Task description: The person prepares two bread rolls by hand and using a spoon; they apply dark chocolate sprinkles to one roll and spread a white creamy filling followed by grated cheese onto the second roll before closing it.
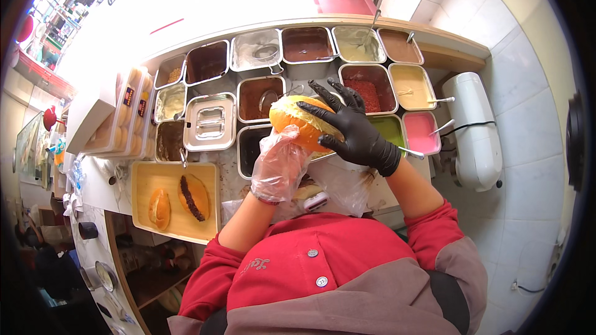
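A split orange-brown bun [288, 123] with pale cream along its upper side is raised over the middle of the topping containers. My left hand [279, 164], in a clear plastic glove, grips it from below left. My right hand [354, 133], in a black glove, rests on its right and top, fingers spread over the bun and thumb low on its side. Behind my hands are a steel pan of brown filling [251, 102] and one of red bits [379, 93]. A cream-coloured tray [143, 174] at lower left holds two buns [194, 198], one with dark filling.
Rows of steel pans with spreads, some with spoons, and a lidded pan [210, 121] cover the counter. Clear boxes of buns [124, 124] stand left. A pale appliance [472, 149] is at the right beside tiled wall. Plastic bags [341, 195] lie near the front edge.
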Motion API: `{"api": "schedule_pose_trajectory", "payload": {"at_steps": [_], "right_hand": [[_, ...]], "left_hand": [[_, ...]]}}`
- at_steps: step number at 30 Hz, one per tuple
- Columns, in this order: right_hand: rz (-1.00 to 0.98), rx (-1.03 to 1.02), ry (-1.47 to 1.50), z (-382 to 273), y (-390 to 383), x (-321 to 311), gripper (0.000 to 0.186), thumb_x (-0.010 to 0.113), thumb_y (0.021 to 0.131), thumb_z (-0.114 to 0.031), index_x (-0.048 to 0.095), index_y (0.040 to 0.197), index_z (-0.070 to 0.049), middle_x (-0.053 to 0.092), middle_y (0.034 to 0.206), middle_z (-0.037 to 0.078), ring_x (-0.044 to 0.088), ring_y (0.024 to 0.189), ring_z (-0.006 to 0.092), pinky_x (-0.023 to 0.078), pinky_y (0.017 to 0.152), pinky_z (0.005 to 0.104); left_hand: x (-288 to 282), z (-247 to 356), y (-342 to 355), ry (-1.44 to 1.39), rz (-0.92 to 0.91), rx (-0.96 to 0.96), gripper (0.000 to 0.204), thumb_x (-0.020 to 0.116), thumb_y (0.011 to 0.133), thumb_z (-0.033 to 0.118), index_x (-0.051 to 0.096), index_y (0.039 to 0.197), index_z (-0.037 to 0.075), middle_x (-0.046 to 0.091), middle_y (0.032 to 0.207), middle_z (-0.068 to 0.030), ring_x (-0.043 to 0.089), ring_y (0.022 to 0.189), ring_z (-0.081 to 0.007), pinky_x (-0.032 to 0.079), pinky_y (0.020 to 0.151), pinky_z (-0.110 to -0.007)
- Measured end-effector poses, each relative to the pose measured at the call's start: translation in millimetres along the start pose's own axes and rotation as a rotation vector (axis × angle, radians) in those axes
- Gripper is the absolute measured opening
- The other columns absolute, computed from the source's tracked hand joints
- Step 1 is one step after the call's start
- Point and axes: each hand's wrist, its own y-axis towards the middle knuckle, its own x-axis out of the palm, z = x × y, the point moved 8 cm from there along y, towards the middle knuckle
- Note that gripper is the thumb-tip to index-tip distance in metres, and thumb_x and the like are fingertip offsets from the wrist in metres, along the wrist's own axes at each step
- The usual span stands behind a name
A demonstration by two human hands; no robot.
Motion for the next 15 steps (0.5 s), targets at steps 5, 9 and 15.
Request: {"api": "schedule_pose_trajectory", "payload": {"at_steps": [5, 9, 15], "right_hand": [[0.041, -0.022, -0.110, -3, 6, -7, 0.062, 0.048, 0.087, -0.059, 0.049, 0.135, -0.021, 0.033, 0.147, 0.016, 0.022, 0.135, 0.0409, 0.008, 0.110, 0.0497], [0.030, -0.038, -0.036, 2, 27, -6, 0.060, 0.050, 0.085, -0.060, 0.054, 0.130, -0.020, 0.034, 0.146, 0.016, 0.025, 0.134, 0.0413, 0.010, 0.110, 0.0513], [-0.021, -0.115, -0.213, -12, 35, 8, 0.065, 0.050, 0.082, -0.065, 0.057, 0.127, -0.019, 0.037, 0.143, 0.017, 0.027, 0.134, 0.0414, 0.010, 0.110, 0.0529]], "left_hand": [[7, -1, 3, 0.094, -0.052, -0.006, 0.056, 0.058, 0.081, 0.004, 0.036, 0.133, 0.003, 0.052, 0.124, -0.0132, 0.053, 0.116, -0.0267, 0.044, 0.101, -0.041], [6, -7, 3, 0.120, -0.036, -0.017, 0.057, 0.058, 0.081, 0.003, 0.036, 0.133, 0.003, 0.052, 0.124, -0.0135, 0.055, 0.114, -0.0262, 0.045, 0.100, -0.040], [-13, -13, 6, 0.018, -0.050, -0.024, 0.055, 0.057, 0.085, 0.006, 0.034, 0.135, 0.003, 0.051, 0.125, -0.0138, 0.056, 0.113, -0.0244, 0.047, 0.097, -0.038]]}}
